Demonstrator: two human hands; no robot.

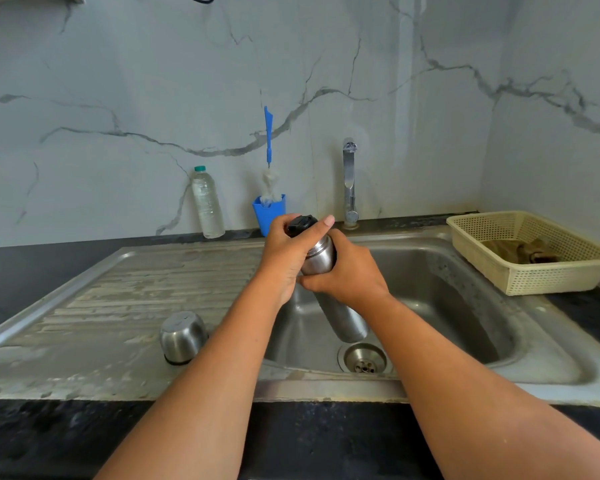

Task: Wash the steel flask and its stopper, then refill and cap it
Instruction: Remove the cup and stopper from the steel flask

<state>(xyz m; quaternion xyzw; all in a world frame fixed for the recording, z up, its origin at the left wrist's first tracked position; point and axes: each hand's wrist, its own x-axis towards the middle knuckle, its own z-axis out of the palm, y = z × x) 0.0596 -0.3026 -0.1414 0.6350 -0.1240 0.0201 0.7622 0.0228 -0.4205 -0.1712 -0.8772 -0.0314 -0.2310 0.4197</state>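
The steel flask [347, 318] is held tilted above the sink basin [440, 289], its base pointing down toward the drain. My right hand [347, 275] grips its body around the middle. My left hand [284, 251] curls round the black stopper [300, 225] at the flask's neck. The flask's steel cup lid [183, 337] stands upside down on the drainboard to the left.
A tap [350, 183] rises behind the basin. A blue holder [268, 213] with a bottle brush [268, 140] and a clear plastic water bottle [207, 204] stand against the marble wall. A cream plastic basket [530, 252] holding a brown cloth sits at the right. The drain [364, 358] is open.
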